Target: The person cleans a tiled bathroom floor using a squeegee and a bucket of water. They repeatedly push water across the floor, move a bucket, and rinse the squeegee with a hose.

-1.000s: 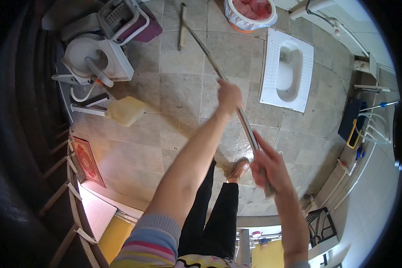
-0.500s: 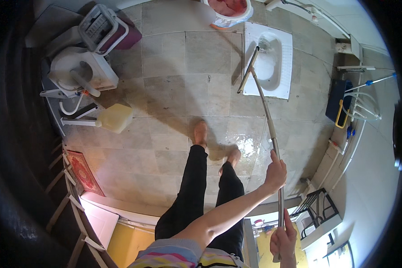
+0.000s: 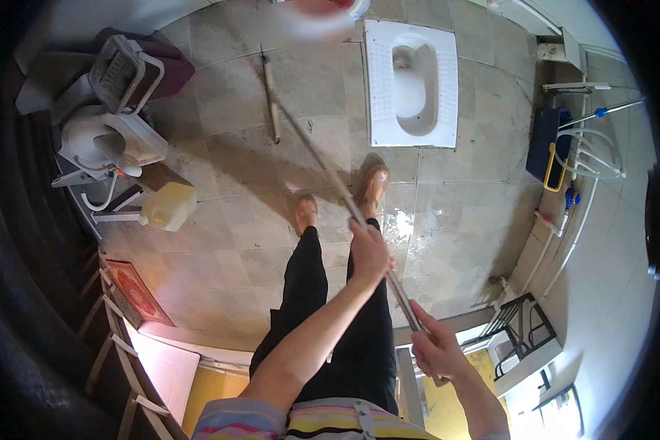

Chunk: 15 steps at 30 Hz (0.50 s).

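Note:
A long-handled floor squeegee reaches diagonally across the view. Its head rests on the grey tiles, left of the white squat toilet. Partway up the pole, my left hand is closed around it. My right hand grips the pole close to its upper end, lower and to the right. The pole passes in front of my right leg. My two feet in brownish shoes stand on the floor beneath it.
A pale jug and a white toilet seat unit stand left, below a purple-and-white basket. A blurred tub sits at the top. A dark blue bin lines the right wall. Wet tiles glisten near my feet.
The squeegee head has swung left, from the squat toilet's edge onto the tiles. Both hands have moved left with the pole. My right foot has stepped forward.

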Available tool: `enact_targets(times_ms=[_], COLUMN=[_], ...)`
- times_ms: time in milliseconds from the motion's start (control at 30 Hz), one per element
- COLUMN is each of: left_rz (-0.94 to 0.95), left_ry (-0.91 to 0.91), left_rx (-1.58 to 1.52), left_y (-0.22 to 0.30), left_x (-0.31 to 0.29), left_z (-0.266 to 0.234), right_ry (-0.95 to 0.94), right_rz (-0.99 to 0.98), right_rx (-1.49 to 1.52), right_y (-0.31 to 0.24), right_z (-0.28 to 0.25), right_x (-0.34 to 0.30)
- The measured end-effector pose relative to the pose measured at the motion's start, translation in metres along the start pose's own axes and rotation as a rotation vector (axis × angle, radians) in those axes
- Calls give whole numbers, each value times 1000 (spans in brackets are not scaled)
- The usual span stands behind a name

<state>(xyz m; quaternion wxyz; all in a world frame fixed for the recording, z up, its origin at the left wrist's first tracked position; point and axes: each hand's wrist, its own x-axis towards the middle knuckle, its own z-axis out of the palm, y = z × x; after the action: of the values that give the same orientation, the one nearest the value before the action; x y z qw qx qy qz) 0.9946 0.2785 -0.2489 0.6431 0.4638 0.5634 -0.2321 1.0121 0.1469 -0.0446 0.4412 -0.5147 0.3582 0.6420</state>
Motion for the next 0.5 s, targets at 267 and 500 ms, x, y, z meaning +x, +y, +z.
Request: enact_targets(times_ms=[267,500], left_rz=[-75,-15], left_ry=[-266,-570], left_rx=[-17,-118], left_y=[33,11], left_x=[-56,30], left_z=[163,105], right_ry=[316,199], right_rz=[-71,-201], right_rx=[-26,-158], right_y=[-17,-29], right_z=[-89,-129], right_x=[-77,-40])
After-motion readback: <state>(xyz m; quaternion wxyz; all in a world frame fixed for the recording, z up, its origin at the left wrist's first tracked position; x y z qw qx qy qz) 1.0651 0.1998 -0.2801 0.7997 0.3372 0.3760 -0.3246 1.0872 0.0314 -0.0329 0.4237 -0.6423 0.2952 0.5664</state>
